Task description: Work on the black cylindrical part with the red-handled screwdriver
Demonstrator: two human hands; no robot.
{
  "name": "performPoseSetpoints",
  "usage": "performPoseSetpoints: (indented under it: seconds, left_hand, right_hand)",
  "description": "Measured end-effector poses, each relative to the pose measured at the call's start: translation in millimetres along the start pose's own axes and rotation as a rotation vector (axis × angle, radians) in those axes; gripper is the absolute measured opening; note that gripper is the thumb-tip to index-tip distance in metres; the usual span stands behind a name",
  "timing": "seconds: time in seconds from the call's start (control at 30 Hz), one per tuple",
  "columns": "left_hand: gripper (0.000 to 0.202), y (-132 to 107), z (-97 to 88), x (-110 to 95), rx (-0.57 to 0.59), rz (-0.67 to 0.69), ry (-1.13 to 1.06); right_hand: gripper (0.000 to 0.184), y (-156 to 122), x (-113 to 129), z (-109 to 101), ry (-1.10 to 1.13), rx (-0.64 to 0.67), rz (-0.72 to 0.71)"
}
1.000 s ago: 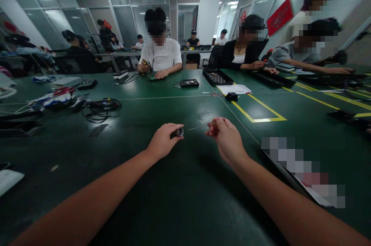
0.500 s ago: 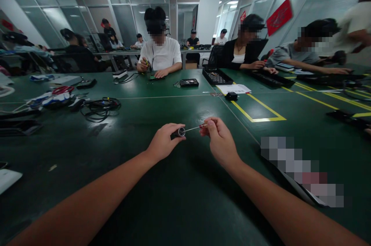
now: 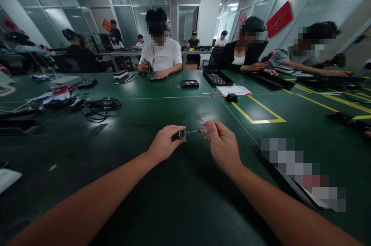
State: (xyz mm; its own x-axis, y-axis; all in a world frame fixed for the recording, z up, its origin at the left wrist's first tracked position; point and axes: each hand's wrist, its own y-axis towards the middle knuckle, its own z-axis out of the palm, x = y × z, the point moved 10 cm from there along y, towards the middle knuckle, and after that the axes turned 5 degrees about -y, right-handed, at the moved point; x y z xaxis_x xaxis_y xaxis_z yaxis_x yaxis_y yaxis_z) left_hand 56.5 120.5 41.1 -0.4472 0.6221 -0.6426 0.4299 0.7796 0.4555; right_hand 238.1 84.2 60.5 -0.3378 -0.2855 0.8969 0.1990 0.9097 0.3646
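My left hand (image 3: pixel 164 143) is closed round a small dark cylinder (image 3: pixel 180 134) with a round metal end that faces right. My right hand (image 3: pixel 222 145) pinches the red handle of a thin screwdriver (image 3: pixel 196 131). Its slim shaft points left and its tip meets the cylinder's end. Both hands hover just above the green table (image 3: pixel 179 192), a short way apart.
A tangle of black cables (image 3: pixel 100 107) and more tools (image 3: pixel 55 97) lie at the left. A black tray (image 3: pixel 217 77), a paper sheet (image 3: pixel 234 89) and a yellow taped rectangle (image 3: pixel 255 111) are farther right. Several people work across the table.
My right hand has moved left, bringing the screwdriver's tip from clear of the cylinder up to its end. My left hand has stayed almost still.
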Motion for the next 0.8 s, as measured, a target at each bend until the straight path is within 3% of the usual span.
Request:
performPoseSetpoints:
  seconds: [0.17,0.3,0.47,0.67,0.8]
  left_hand:
    - [0.04,0,-0.7,1,-0.013,0.003,0.001]
    - [0.041,-1,2.5,2,0.005,0.011,0.0]
    - [0.04,-1,-0.4,3,-0.018,0.008,-0.005]
    - [0.039,0,-4.8,7,-0.03,-0.034,-0.001]
    - [0.039,-1,-2.4,6,-0.023,-0.017,-0.005]
  right_hand:
    - [0.021,-3,5,4,-0.011,0.041,-0.064]
    - [0.034,-4,15,1,-0.116,0.015,-0.097]
    - [0.026,-3,14,1,-0.032,0.009,-0.101]
    - [0.024,-4,15,6,-0.087,0.062,-0.135]
    - [0.03,-4,16,5,-0.104,0.063,-0.115]
